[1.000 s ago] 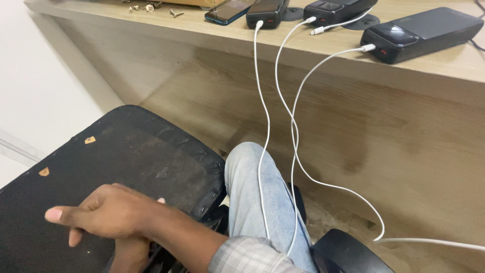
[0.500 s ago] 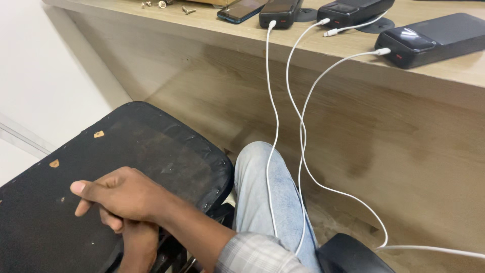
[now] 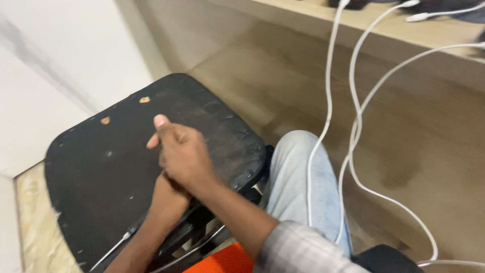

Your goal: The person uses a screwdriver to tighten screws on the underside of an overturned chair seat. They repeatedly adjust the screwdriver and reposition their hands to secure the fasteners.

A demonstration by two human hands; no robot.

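Note:
My right hand [image 3: 183, 151] hovers over the worn black chair seat [image 3: 101, 182], fingers curled in and one fingertip pointing up and left. Its plaid-sleeved forearm runs in from the lower right. My left hand [image 3: 166, 199] lies directly beneath the right one, with only its wrist and back showing and its fingers hidden. I see nothing held in either hand. A thin white cable [image 3: 115, 247] runs along the seat's near edge beside my left forearm.
Three white charging cables [image 3: 328, 111] hang from the wooden desk edge [image 3: 384, 25] and trail across my knee in light blue jeans [image 3: 298, 177]. White wall at left. An orange patch [image 3: 222, 260] and a black armrest [image 3: 384, 258] lie at the bottom.
The view has swung down and left, so the devices on the desk are out of frame. My right hand has slid further over the seat and curled its fingers above the left hand.

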